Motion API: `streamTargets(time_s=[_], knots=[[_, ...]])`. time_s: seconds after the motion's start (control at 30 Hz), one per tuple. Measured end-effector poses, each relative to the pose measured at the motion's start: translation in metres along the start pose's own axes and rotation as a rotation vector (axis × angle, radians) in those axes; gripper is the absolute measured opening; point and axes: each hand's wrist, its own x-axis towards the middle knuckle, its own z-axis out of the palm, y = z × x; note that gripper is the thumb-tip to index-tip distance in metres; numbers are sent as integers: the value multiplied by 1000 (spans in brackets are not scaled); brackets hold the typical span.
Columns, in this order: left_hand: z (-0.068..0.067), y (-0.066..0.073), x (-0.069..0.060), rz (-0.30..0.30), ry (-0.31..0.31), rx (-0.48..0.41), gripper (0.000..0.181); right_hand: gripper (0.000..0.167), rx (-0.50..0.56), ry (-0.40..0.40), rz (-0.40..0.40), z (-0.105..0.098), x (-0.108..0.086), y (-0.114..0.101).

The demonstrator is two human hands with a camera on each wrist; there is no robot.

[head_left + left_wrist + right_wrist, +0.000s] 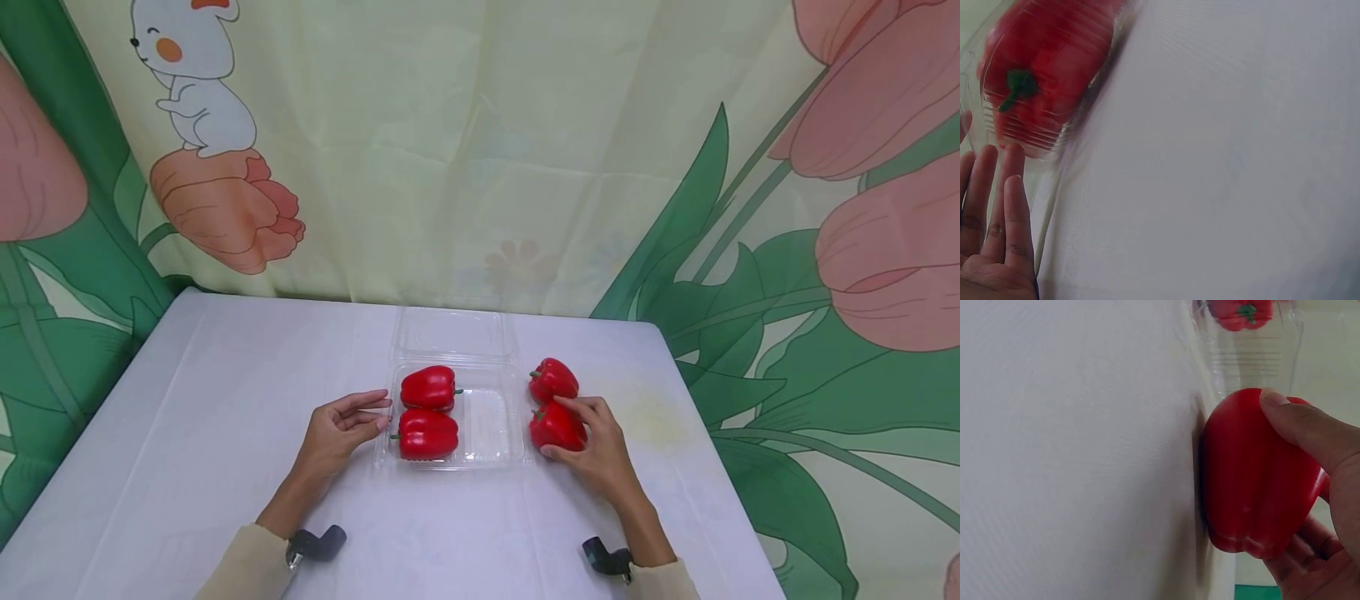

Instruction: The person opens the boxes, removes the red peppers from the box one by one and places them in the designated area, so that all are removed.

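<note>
Dress at the wrists, viewed remotely.
I note a plain beige left sleeve [243,567] and matching right sleeve [663,582]; at the cuffs, a left wrist camera [321,544] and right wrist camera [604,557], both black and elbow-shaped; left hand [341,427] and right hand [602,446] bare.

On the table [225,433], with 12 o'clock toward the curtain [555,167] behind: a container [486,425], with its lid [453,333] laid back at 12. Inside, on the 9 o'clock side: a far pepper [427,388] at 10 and, right next to it, a near pepper [428,434] at 8. Outside, just past the 3 o'clock side: a back pepper [555,379] at about 2 and, close by at 3, a front pepper [553,427], in the grip of the right hand [602,443] from 4 o'clock. Just beside the 9 o'clock side: the left hand [337,431].
</note>
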Motion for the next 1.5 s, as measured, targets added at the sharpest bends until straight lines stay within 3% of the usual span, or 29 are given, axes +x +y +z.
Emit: streamTargets(time_s=[0.23,0.47,0.9,1.5], knots=[[1,1,1,11,-3,14,53,88,-10,-2,5,0,0,0],[1,1,0,12,5,17,53,88,30,33,-44,-10,3,-6],[0,-2,0,16,6,16,52,89,64,57,-101,-17,16,-33],[1,-2,1,3,10,5,53,86,107,18,-207,3,38,-62]])
